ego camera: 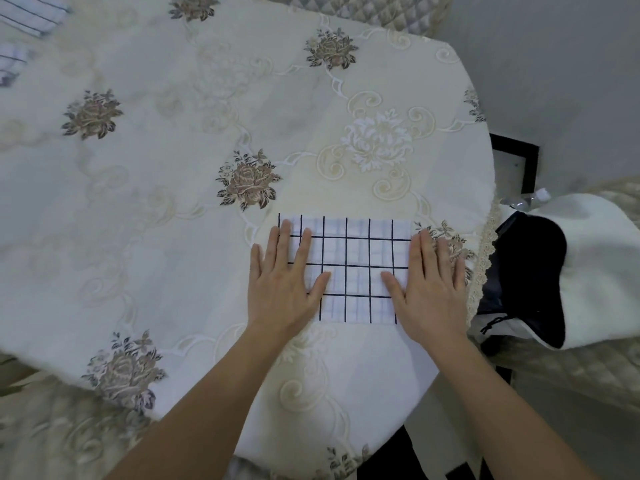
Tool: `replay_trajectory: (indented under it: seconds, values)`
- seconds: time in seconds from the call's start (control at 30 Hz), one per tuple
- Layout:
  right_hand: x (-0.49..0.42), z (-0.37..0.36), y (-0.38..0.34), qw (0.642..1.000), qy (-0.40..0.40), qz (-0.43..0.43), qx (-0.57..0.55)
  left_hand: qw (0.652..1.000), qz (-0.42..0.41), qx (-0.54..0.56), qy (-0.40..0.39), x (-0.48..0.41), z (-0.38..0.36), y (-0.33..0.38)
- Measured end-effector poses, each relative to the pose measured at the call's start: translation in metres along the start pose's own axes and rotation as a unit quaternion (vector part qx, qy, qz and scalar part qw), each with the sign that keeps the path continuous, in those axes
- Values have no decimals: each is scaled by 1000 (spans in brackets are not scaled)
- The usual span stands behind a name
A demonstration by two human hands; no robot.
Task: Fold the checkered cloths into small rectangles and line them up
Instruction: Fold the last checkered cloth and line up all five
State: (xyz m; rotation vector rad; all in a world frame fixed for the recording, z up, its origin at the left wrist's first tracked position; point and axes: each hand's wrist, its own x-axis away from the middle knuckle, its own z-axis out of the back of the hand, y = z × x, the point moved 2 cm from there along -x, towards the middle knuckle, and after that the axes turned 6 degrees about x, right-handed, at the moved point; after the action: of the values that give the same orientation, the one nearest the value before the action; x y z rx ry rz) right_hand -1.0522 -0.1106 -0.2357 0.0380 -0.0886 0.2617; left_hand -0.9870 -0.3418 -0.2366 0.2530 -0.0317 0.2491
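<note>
Head view: folded checkered cloth (349, 268) flat between left hand (282, 285) and right hand (427, 289), fingers spread, pressing its ends.

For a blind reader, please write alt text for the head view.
The left hand and right hand lie flat on the two ends of a folded checkered cloth on a floral tablecloth. More cloths lie at the far left edge.

place: home dining room | cues: embroidered floral tablecloth (173, 140), quilted chair covers (381, 8)
</note>
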Motion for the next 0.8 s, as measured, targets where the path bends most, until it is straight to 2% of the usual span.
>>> replay_trajectory:
  seconds: [0.07,0.13,0.23,0.37,0.5,0.63,0.8]
  values:
    - [1,5,-1,1000,9,-4,0,1000,-13,-4,18,-1,5,5]
    - [1,13,-13,999,31,-1,-27,997,-64,-4,41,-9,9,16]
    - [-9,21,-51,994,52,58,-77,992,-117,-6,40,-26,7,32]
    - [-24,9,-77,992,19,78,-95,996,-86,-13,3,-31,-10,28]
    - [-28,1,-57,993,21,95,-66,997,-73,-11,4,-31,-9,25]
    - [-32,-1,-27,997,18,75,-18,998,-56,-22,-12,-27,-5,15]
    - [-33,-3,-22,997,12,73,-1,1000,-24,-19,-4,-19,-1,1]
